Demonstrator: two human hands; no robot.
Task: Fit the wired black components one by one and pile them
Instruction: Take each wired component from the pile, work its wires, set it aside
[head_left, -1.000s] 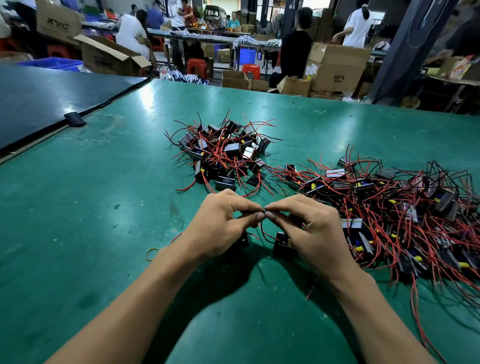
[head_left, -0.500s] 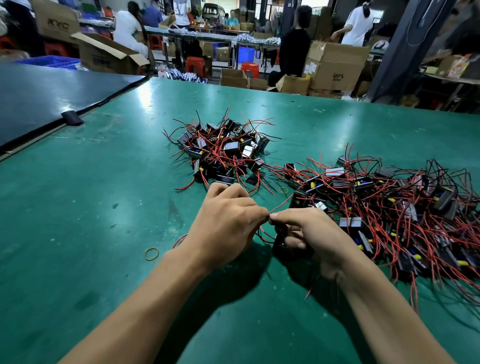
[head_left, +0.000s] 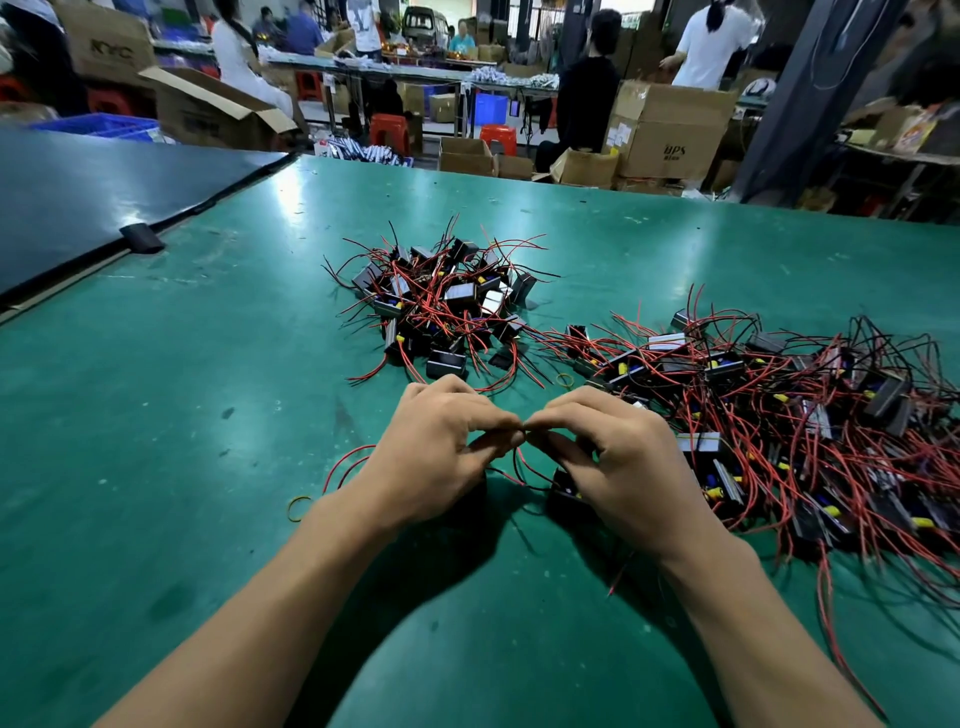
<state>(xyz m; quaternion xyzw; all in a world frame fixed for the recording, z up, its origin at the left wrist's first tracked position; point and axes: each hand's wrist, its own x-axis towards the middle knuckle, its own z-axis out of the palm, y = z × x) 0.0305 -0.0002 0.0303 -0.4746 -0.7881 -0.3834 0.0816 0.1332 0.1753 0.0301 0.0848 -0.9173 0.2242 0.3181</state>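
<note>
My left hand (head_left: 436, 457) and my right hand (head_left: 618, 462) meet fingertip to fingertip over the green table (head_left: 208, 415). Both pinch the thin wires of one black component (head_left: 563, 493), whose body shows beneath my right palm. Red wire loops trail out to the left of my left wrist. A small pile of wired black components (head_left: 441, 306) lies just beyond my hands. A larger, looser heap (head_left: 789, 410) of the same parts with red and black wires spreads to the right.
A yellow rubber band (head_left: 300, 506) lies left of my left forearm, another (head_left: 564, 379) between the piles. A dark blue table (head_left: 104, 192) adjoins at the far left. Cardboard boxes, red stools and several people stand beyond the table's far edge.
My hands have shifted slightly but stay joined at the fingertips over the same component. The right hand's fingers have moved from a low pinch to arch over the component body.
</note>
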